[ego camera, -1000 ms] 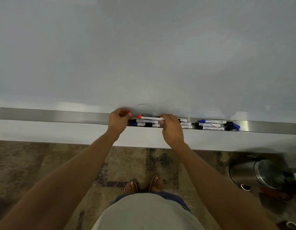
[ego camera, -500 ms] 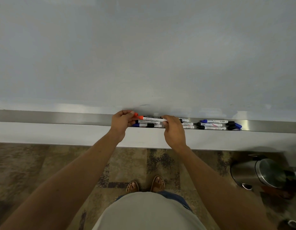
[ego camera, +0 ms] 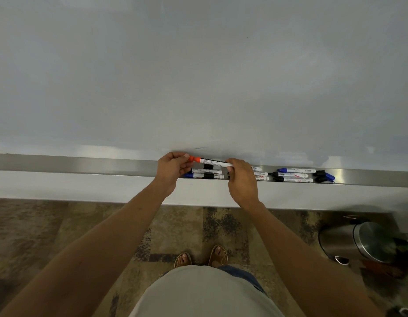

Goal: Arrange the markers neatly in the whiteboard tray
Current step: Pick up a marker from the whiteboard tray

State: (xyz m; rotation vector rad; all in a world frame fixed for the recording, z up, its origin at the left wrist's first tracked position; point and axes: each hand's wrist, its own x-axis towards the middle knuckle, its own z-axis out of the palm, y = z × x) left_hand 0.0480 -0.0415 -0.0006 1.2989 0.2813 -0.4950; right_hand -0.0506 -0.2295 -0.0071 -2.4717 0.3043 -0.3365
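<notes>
Both hands pinch the red marker: left hand at its cap, right hand at its tail (likely aligning it) above the tray back edge.

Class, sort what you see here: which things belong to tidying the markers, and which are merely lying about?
Belong to the job:
orange-capped marker, held by left hand and right hand
other markers
whiteboard tray

Lying about:
steel bin
patterned carpet
</notes>
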